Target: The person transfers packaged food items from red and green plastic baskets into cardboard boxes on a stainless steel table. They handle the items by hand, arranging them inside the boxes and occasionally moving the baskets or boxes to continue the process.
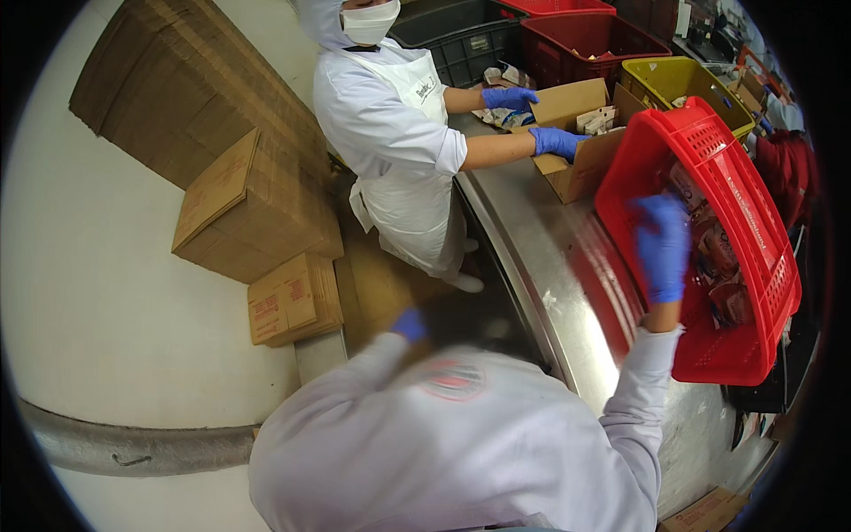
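Observation:
My right hand [661,246], in a blue glove, is at the near wall of a large red plastic crate [754,226], its fingers over the crate's inside. Motion blur hides whether it holds anything. Inside the crate lie several printed food packets [718,253], gathered mostly toward its far side. The crate rests on a stainless steel table [552,266]. My left hand [410,324], also gloved in blue, is low in front of my white coat, away from the table. It is blurred and partly hidden, so its fingers cannot be made out.
Across the table corner a co-worker [392,133] in white holds an open cardboard box [585,143] with packets inside. Behind stand a dark crate [459,46], a dark red crate [592,43] and a yellow crate [691,86]. Stacked cartons [259,199] line the wall at left.

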`<state>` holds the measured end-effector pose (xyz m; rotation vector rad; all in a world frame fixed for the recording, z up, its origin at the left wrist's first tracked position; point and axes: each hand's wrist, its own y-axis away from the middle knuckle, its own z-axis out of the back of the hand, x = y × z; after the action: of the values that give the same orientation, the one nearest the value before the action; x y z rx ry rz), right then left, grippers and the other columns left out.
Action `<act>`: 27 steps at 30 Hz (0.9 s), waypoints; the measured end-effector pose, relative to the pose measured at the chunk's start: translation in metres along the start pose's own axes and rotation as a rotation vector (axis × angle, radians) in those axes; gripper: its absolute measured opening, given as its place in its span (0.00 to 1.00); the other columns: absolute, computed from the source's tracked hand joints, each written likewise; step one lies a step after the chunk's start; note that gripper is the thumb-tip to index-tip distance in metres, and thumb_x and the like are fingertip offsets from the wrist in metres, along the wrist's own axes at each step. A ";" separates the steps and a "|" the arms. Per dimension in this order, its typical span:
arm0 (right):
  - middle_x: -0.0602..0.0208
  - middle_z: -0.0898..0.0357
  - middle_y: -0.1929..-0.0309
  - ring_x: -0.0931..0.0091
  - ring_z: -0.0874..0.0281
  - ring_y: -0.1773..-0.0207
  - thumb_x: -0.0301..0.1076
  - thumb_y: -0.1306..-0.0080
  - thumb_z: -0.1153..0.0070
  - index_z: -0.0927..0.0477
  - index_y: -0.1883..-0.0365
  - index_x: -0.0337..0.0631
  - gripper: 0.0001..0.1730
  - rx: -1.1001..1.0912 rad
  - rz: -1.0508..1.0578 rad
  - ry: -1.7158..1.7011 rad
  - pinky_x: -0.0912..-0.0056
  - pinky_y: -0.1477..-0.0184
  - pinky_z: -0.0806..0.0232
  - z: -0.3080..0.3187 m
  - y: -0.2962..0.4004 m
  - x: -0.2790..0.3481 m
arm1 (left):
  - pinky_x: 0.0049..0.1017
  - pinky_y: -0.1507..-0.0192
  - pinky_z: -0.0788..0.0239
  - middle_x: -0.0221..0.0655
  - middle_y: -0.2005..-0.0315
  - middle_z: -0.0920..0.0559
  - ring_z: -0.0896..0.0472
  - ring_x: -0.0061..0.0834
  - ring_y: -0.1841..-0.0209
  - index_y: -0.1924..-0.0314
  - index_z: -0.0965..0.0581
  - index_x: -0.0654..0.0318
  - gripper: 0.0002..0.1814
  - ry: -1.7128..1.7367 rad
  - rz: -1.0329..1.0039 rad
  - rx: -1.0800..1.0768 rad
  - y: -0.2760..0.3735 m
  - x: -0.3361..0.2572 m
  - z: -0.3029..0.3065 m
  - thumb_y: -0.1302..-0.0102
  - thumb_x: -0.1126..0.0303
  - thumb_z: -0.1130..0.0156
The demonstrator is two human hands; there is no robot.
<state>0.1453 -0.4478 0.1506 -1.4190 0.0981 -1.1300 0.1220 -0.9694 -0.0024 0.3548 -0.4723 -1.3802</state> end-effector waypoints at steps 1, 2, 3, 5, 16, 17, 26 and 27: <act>0.59 0.24 0.68 0.64 0.26 0.66 0.23 0.46 0.49 0.24 0.53 0.41 0.20 0.289 -0.057 -0.209 0.64 0.59 0.32 -0.022 0.010 0.010 | 0.32 0.32 0.52 0.47 0.32 0.46 0.47 0.43 0.31 0.34 0.42 0.65 0.40 0.022 -0.008 0.016 0.007 -0.006 0.004 0.42 0.53 0.42; 0.59 0.23 0.70 0.66 0.26 0.67 0.21 0.47 0.49 0.24 0.52 0.41 0.22 0.555 -0.134 -0.322 0.67 0.60 0.32 -0.046 0.019 0.008 | 0.32 0.32 0.52 0.47 0.32 0.47 0.47 0.43 0.31 0.34 0.42 0.65 0.40 0.045 -0.016 0.032 0.009 -0.011 0.007 0.42 0.53 0.42; 0.58 0.24 0.70 0.68 0.26 0.69 0.22 0.45 0.50 0.27 0.44 0.41 0.27 0.850 -0.262 -0.428 0.69 0.60 0.32 -0.065 0.027 0.006 | 0.32 0.32 0.52 0.47 0.32 0.46 0.47 0.43 0.31 0.34 0.42 0.65 0.40 0.046 -0.042 0.004 0.008 -0.011 0.006 0.42 0.53 0.42; 0.61 0.25 0.72 0.72 0.28 0.71 0.24 0.43 0.51 0.35 0.37 0.42 0.32 0.784 -0.276 0.084 0.72 0.62 0.33 -0.132 0.081 -0.064 | 0.32 0.32 0.53 0.47 0.32 0.46 0.48 0.42 0.30 0.34 0.42 0.65 0.40 0.029 -0.123 -0.061 -0.007 -0.019 0.010 0.42 0.54 0.41; 0.60 0.29 0.52 0.72 0.26 0.57 0.26 0.44 0.50 0.28 0.44 0.37 0.26 0.380 -0.532 -0.565 0.73 0.52 0.33 -0.180 0.101 -0.120 | 0.31 0.31 0.54 0.46 0.33 0.44 0.47 0.40 0.30 0.35 0.40 0.66 0.40 0.129 -0.085 -0.141 -0.062 0.025 -0.027 0.41 0.49 0.43; 0.57 0.30 0.46 0.70 0.26 0.54 0.26 0.44 0.50 0.26 0.46 0.35 0.24 0.301 -0.405 -0.449 0.72 0.49 0.33 -0.185 0.104 -0.131 | 0.30 0.31 0.55 0.46 0.33 0.43 0.47 0.40 0.30 0.35 0.40 0.66 0.40 0.128 -0.078 -0.130 -0.064 0.025 -0.020 0.41 0.48 0.44; 0.62 0.44 0.32 0.76 0.32 0.47 0.24 0.46 0.53 0.23 0.51 0.35 0.22 0.256 -0.501 -0.455 0.77 0.49 0.37 -0.183 -0.009 -0.042 | 0.35 0.36 0.45 0.45 0.36 0.38 0.38 0.42 0.35 0.40 0.32 0.61 0.31 -0.091 -0.133 -0.041 -0.170 0.129 -0.044 0.41 0.52 0.48; 0.63 0.44 0.33 0.77 0.32 0.50 0.23 0.46 0.53 0.23 0.50 0.36 0.23 0.226 -0.485 -0.542 0.78 0.51 0.37 -0.193 -0.018 -0.036 | 0.35 0.37 0.43 0.46 0.39 0.34 0.35 0.43 0.37 0.43 0.30 0.61 0.29 -0.045 -0.130 0.005 -0.171 0.118 -0.036 0.40 0.52 0.48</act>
<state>-0.0100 -0.5579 0.0997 -1.5338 -0.7699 -1.0552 0.0094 -1.1151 -0.1061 0.3643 -0.4963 -1.5156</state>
